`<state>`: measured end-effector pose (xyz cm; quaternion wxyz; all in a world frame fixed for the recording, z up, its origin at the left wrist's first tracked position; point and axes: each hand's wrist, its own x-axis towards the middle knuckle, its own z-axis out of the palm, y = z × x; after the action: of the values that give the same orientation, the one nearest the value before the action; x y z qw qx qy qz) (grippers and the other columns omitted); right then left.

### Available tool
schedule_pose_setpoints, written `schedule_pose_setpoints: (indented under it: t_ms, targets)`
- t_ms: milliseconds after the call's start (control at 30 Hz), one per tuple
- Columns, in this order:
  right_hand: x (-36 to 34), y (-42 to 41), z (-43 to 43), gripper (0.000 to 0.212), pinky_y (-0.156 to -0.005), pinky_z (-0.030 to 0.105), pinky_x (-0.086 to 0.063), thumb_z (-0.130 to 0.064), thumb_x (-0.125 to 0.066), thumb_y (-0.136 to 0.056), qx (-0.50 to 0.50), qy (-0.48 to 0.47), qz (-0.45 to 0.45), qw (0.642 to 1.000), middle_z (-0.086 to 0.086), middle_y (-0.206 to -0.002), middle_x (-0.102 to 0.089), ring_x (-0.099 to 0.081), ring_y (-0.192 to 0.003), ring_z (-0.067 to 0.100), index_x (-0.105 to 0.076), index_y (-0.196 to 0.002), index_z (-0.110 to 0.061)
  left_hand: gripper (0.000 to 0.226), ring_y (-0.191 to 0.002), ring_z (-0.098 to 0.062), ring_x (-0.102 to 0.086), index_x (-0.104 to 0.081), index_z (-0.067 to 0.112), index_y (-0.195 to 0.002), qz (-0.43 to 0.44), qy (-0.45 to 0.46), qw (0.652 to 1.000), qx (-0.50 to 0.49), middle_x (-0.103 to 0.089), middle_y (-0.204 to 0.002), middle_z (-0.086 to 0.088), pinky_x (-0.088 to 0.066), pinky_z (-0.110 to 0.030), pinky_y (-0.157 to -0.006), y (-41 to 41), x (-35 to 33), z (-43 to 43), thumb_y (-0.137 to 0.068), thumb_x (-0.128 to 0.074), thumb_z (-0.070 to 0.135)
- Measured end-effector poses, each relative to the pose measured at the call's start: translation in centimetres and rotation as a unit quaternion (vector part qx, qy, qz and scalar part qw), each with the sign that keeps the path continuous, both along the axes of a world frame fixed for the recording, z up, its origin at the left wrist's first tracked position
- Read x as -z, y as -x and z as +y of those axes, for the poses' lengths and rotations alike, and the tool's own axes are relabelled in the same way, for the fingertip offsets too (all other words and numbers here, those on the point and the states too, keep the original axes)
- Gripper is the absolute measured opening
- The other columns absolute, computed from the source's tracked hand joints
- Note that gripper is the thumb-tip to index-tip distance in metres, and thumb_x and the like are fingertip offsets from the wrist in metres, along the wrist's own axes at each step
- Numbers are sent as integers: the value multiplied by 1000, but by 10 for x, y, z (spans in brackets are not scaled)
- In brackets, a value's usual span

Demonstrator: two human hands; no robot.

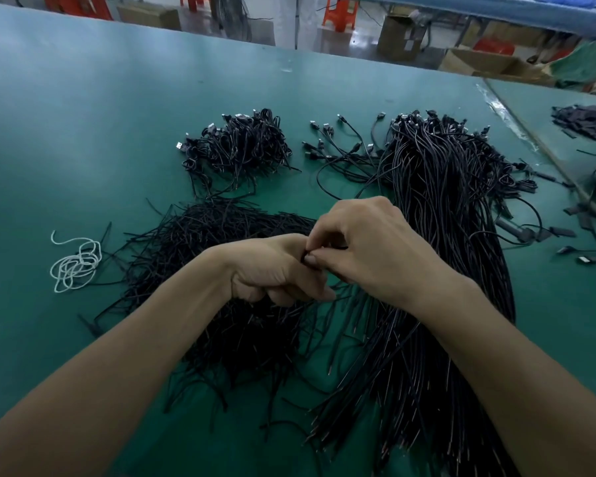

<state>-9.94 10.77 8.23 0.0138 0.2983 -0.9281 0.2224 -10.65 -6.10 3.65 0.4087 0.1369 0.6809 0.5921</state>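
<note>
A short black cable [336, 248] is held just above the middle of the green table [83, 132], pinched between both hands. The right hand [372, 249] nips it with thumb and fingertips. The left hand [276, 270] grips its other end, fingers curled under.

Beneath lies a loose wire heap [221, 235], and a long cable bundle [444, 235] runs alongside on the right. A tangled USB pile [241, 146] sits farther off, and a white cord [76, 263] lies apart on the left.

The green surface runs wide to the left and up to the far edge. Both forearms converge from the near edge.

Left hand [276, 270] and right hand [372, 247] curled, touching
</note>
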Motion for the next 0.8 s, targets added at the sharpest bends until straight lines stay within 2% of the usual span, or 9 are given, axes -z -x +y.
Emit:
schedule_pose_setpoints:
  t_ms: [167, 267, 333, 467, 567, 633, 700, 733, 800]
  targets:
    - [-6, 0, -2, 8, -80, 40, -52, -32, -67, -92, -28, -68, -25, 997, -10, -91, -58, -57, -87, 15, -68, -88, -25, 57, -39, -3, -29, -65, 33, -49, 34, 49, 998, 24, -35, -52, 8, -23, -14, -34, -5, -3, 4, -92, -62, -4]
    - [-2, -1, -3, 12, -77, 35, -49, -31, -57, -98, -50, -113, 30, 992, -7, -97, -54, -54, -91, 17, -65, -95, -22, 42, -44, -7, -26, -56, 21, -59, 19, 28, 999, -31, -33, -56, 2, -19, -18, -38, -3, 0, 5, -90, -62, -7]
    - [3, 0, -1, 14, -80, 35, -48, -30, -53, -100, -50, -111, 72, 990, -5, -99, -53, -51, -96, 17, -63, -99, -20, 32, -45, -5, -26, -49, 14, -71, 2, -11, 996, -89, -38, -55, 5, -17, -18, -39, -1, 3, 7, -93, -55, -8]
    - [16, 4, 3, 13, -73, 31, -47, -26, -56, -98, 38, -15, 133, 990, -5, -97, -53, -50, -95, 14, -65, -97, -17, 21, -53, -6, -34, -49, 13, -86, -31, -177, 964, -195, -44, -65, 6, -25, -19, -44, -2, 5, 13, -96, -37, -1]
    - [26, 4, -1, 5, -73, 19, -44, -20, -63, -95, 122, 149, 101, 976, -8, -96, -54, -52, -86, 8, -66, -93, -17, 24, -67, -8, -48, -57, 12, -103, 9, -262, 934, -243, -54, -80, 2, -41, -20, -55, -5, 6, 18, -94, -36, 2]
    - [30, 5, -4, 5, -75, 11, -43, -15, -65, -94, 158, 257, 49, 952, -6, -93, -59, -54, -82, 4, -65, -91, -19, 27, -87, -12, -61, -60, 13, -118, 98, -232, 927, -278, -66, -98, 1, -53, -22, -74, -4, 11, 21, -99, -46, 1]
    - [31, 6, -5, 6, -74, 14, -45, -15, -64, -95, 175, 343, -25, 923, -5, -88, -64, -57, -77, 3, -65, -90, -18, 28, -107, -13, -63, -60, 23, -119, 224, -112, 915, -316, -67, -114, 1, -52, -29, -95, -1, 14, 21, -98, -58, 5]
    - [31, 5, -5, 8, -72, 17, -47, -14, -63, -96, 171, 380, -63, 907, -7, -82, -64, -57, -73, 3, -66, -88, -17, 26, -107, -13, -61, -62, 30, -113, 274, -45, 897, -345, -65, -115, 1, -51, -31, -96, 1, 16, 19, -95, -64, 10]
    - [30, 1, -8, 13, -68, 18, -48, -12, -62, -96, 147, 433, -123, 881, -11, -72, -61, -54, -67, 2, -66, -84, -17, 21, -86, -11, -58, -63, 34, -101, 332, 36, 850, -407, -60, -100, 0, -50, -29, -78, 4, 17, 15, -91, -71, 18]
